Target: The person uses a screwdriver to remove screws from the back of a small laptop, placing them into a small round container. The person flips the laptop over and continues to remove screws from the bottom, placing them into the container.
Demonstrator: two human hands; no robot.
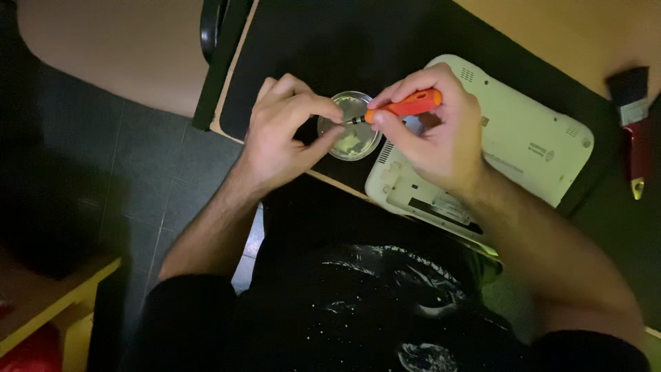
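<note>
My right hand (pixel 434 131) grips a small screwdriver with an orange handle (pixel 407 105), its metal tip pointing left. My left hand (pixel 286 127) pinches at that tip with thumb and forefinger; whatever sits between the fingertips is too small to make out. Both hands hover over a small clear round dish (pixel 351 134) on a black mat (pixel 330 48). Under my right hand lies a white laptop (pixel 523 131), upside down with its underside showing.
A paintbrush with a red handle and black bristles (pixel 633 124) lies at the right on the wooden table (pixel 551 27). A dark object (pixel 210 27) stands at the mat's left edge. Grey tiled floor and a yellow wooden piece (pixel 62 296) are to my left.
</note>
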